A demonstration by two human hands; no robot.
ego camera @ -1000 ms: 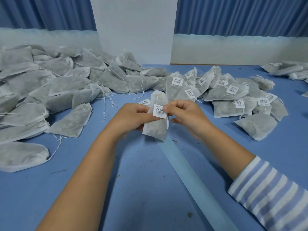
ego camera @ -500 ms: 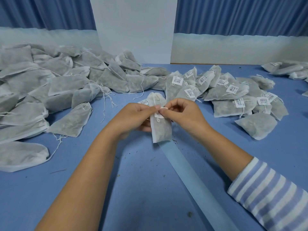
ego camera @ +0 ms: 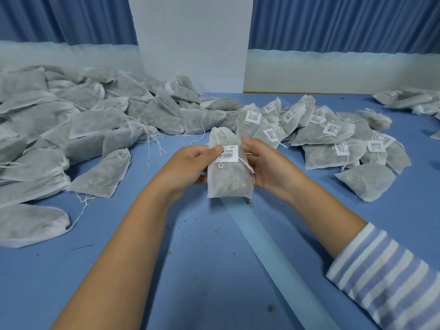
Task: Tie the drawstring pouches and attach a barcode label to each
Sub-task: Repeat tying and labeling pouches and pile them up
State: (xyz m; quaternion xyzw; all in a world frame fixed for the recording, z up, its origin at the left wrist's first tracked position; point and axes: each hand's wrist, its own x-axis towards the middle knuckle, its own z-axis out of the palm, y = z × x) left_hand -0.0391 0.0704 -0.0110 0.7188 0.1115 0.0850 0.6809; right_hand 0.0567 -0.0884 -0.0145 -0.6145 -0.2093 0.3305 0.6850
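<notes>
Right, one pouch (ego camera: 228,177) is up off the blue table (ego camera: 209,270), held upright between two hands. The left hand (ego camera: 190,165) grips its left edge, thumb pressing the corner of its single barcode label (ego camera: 227,154). The right hand (ego camera: 267,166) cups the right edge, fingers curled behind. The pouch is a thin, translucent white rectangle of fabric, lumpy with greyish filling. A white drawstring (ego camera: 245,164) is knotted round its neck, which puckers into a soft frill above. The label is a small white rounded rectangle with black bars.

On the left lies a heap of unlabelled pouches (ego camera: 71,129), overlapping too much to count, strings trailing loose. On the right is a labelled pile (ego camera: 333,141), nine or ten tags showing. One pale strip (ego camera: 273,253) runs diagonally across the table.
</notes>
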